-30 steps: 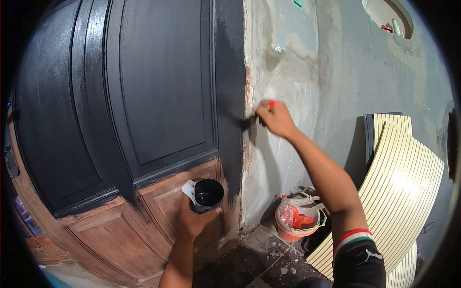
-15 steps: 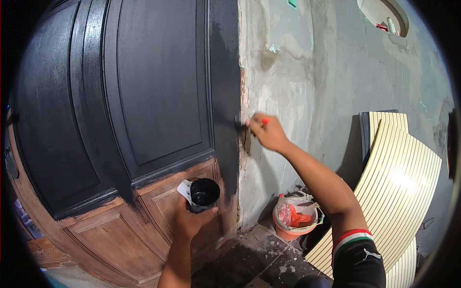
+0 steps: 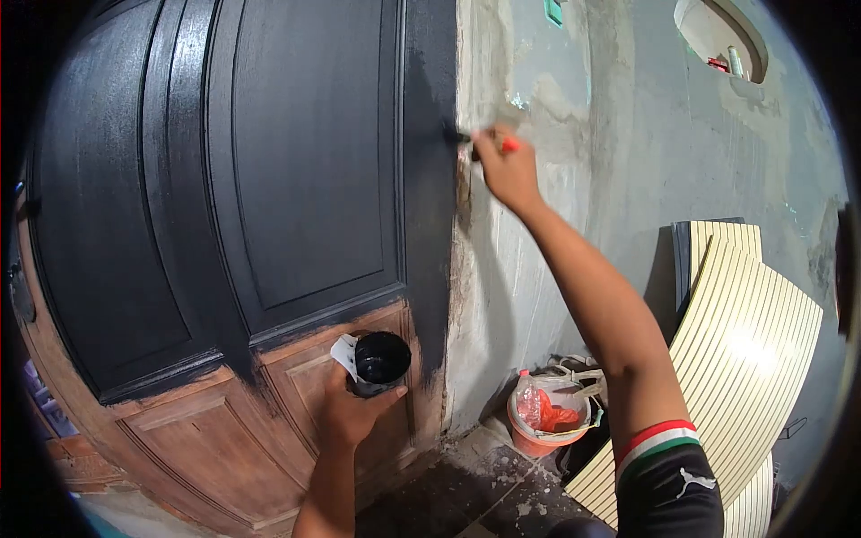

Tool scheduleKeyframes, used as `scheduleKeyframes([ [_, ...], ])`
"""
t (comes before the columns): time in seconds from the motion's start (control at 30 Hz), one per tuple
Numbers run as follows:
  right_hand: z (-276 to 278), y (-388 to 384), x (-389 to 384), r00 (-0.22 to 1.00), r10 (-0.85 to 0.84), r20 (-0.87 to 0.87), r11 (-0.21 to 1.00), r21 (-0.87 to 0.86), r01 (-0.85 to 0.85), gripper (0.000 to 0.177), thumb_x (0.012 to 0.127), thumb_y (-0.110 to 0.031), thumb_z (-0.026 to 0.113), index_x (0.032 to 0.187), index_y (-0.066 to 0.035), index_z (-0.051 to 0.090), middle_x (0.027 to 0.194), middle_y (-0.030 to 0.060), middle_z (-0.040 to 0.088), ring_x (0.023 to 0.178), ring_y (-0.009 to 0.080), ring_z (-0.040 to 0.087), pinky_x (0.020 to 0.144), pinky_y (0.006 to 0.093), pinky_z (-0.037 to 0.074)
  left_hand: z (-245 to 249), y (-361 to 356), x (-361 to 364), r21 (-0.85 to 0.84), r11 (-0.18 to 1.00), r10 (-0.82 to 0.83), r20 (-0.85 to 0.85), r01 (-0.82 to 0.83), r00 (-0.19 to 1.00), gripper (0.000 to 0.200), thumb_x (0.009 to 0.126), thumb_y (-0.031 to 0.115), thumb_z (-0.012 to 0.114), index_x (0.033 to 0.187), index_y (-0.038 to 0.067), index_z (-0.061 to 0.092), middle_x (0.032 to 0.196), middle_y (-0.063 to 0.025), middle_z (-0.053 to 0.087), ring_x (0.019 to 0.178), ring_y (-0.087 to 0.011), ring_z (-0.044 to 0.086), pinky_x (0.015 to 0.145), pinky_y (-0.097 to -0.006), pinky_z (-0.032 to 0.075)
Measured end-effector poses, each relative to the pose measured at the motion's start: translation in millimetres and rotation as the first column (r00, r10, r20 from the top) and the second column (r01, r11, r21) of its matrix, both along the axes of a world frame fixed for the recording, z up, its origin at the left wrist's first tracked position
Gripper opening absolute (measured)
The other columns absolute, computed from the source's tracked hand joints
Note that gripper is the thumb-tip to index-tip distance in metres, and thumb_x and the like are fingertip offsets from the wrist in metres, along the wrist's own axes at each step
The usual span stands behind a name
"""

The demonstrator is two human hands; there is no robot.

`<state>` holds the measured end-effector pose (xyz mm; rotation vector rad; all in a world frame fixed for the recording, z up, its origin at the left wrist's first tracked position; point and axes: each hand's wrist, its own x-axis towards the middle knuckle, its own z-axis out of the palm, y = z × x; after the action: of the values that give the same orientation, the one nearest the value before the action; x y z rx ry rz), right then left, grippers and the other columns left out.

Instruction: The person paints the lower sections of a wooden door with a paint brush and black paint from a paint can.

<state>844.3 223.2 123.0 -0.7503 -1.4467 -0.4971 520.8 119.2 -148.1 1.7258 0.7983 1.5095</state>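
Observation:
My left hand (image 3: 352,408) grips a small cup of black paint (image 3: 384,357) from below, with a white label or paper flap on its left side. Up at the right edge of the wooden door (image 3: 305,161), my right hand (image 3: 508,166) is closed round a paintbrush (image 3: 509,144) with a red handle. Its dark bristles touch the door's edge and are blurred by motion. Black paint covers the door's upper panels and right-hand border. Bare brown wood shows on the lower panels (image 3: 211,448).
A rough grey plastered wall (image 3: 556,233) adjoins the door. On the speckled floor stands an orange bucket (image 3: 538,439) holding a plastic bottle and red plastic. Cream ribbed panels (image 3: 744,332) lean at the right. Small items sit in a wall niche (image 3: 708,36).
My right hand has moved the paintbrush upward along the door's right edge. My left hand holds the cup in nearly the same place. The view has shifted slightly.

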Motion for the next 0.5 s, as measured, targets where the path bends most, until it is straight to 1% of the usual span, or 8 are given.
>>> scheduleKeyframes([
  [0.1, -73, -20, 8, 0.996, 0.051, 0.075, 0.918, -0.396, -0.017, 0.034, 0.102, -0.032, 0.07, 0.09, -0.001, 0.071, 0.072, 0.0196, 0.068, 0.068, 0.0283, 0.068, 0.068, 0.0416, 0.053, 0, 0, -3, 0.012, 0.999, -0.037, 0.025, 0.037, 0.999, 0.067, 0.075, 0.012, 0.101, 0.133, 0.004, 0.068, 0.123, -0.0074, 0.076, 0.114, -0.0189, 0.072, 0.101, -0.035, 0.057],
  [0.13, -87, -29, 8, 0.989, 0.075, 0.129, 0.844, -0.537, 0.006, 0.034, 0.101, -0.032, 0.07, 0.087, -0.001, 0.07, 0.071, 0.0191, 0.068, 0.068, 0.0291, 0.067, 0.068, 0.0422, 0.053, -1, 0, -4, 0.026, 0.999, -0.04, 0.024, 0.039, 0.999, 0.067, 0.075, 0.012, 0.101, 0.133, 0.004, 0.068, 0.123, -0.0071, 0.076, 0.114, -0.0188, 0.072, 0.101, -0.0349, 0.057],
  [0.2, -89, -41, 7, 0.972, 0.162, 0.172, 0.559, -0.827, 0.053, 0.034, 0.099, -0.031, 0.069, 0.087, 0.0, 0.07, 0.072, 0.0183, 0.067, 0.069, 0.03, 0.066, 0.07, 0.0426, 0.053, 0, 3, -4, 0.045, 0.998, -0.042, 0.035, 0.04, 0.998, 0.067, 0.074, 0.012, 0.101, 0.132, 0.004, 0.068, 0.122, -0.0066, 0.076, 0.113, -0.0187, 0.072, 0.1, -0.0346, 0.057],
  [0.23, -84, -31, 10, 0.934, 0.139, 0.33, 0.609, -0.772, 0.182, 0.034, 0.099, -0.031, 0.068, 0.087, 0.0, 0.071, 0.072, 0.0168, 0.068, 0.069, 0.0274, 0.067, 0.072, 0.0415, 0.054, 0, 4, -4, 0.043, 0.998, -0.048, 0.037, 0.046, 0.998, 0.067, 0.074, 0.012, 0.101, 0.133, 0.004, 0.068, 0.121, -0.0064, 0.076, 0.112, -0.0187, 0.072, 0.1, -0.0345, 0.057],
  [0.3, -55, -25, 9, 0.957, 0.118, 0.266, 0.802, -0.593, 0.066, 0.033, 0.099, -0.029, 0.067, 0.087, 0.0, 0.071, 0.071, 0.0157, 0.068, 0.069, 0.0244, 0.067, 0.072, 0.0414, 0.054, -1, 5, -4, 0.026, 0.998, -0.05, 0.035, 0.049, 0.998, 0.068, 0.074, 0.011, 0.101, 0.133, 0.004, 0.068, 0.121, -0.0063, 0.075, 0.112, -0.0186, 0.072, 0.101, -0.0341, 0.057],
  [0.37, -8, -22, 7, 0.987, 0.022, 0.159, 0.905, -0.422, 0.048, 0.029, 0.105, -0.022, 0.063, 0.095, 0.002, 0.075, 0.076, 0.0095, 0.074, 0.071, 0.0143, 0.07, 0.07, 0.0317, 0.055, -2, 6, -3, -0.004, 0.999, -0.039, 0.037, 0.039, 0.999, 0.068, 0.074, 0.01, 0.1, 0.133, 0.004, 0.067, 0.121, -0.0065, 0.075, 0.112, -0.0185, 0.072, 0.102, -0.0336, 0.057],
  [0.47, 13, -41, -21, 0.961, 0.223, -0.165, 0.965, -0.099, -0.241, 0.032, 0.107, -0.029, 0.069, 0.1, 0.003, 0.074, 0.08, 0.0112, 0.077, 0.074, 0.0146, 0.071, 0.071, 0.0301, 0.052, 1, 3, -2, -0.008, 0.995, -0.097, 0.102, 0.098, 0.99, 0.071, 0.072, 0.005, 0.099, 0.135, 0.003, 0.066, 0.123, -0.0056, 0.075, 0.114, -0.019, 0.072, 0.103, -0.0348, 0.057],
  [0.5, 0, -37, -21, 0.971, 0.17, -0.169, 0.982, -0.056, -0.182, 0.032, 0.106, -0.028, 0.069, 0.097, 0.002, 0.073, 0.078, 0.0115, 0.075, 0.072, 0.0156, 0.07, 0.07, 0.0326, 0.053, 1, 1, -3, -0.014, 0.997, -0.079, 0.088, 0.081, 0.993, 0.072, 0.072, 0.004, 0.099, 0.135, 0.003, 0.066, 0.123, -0.0057, 0.075, 0.115, -0.019, 0.072, 0.103, -0.035, 0.057],
])
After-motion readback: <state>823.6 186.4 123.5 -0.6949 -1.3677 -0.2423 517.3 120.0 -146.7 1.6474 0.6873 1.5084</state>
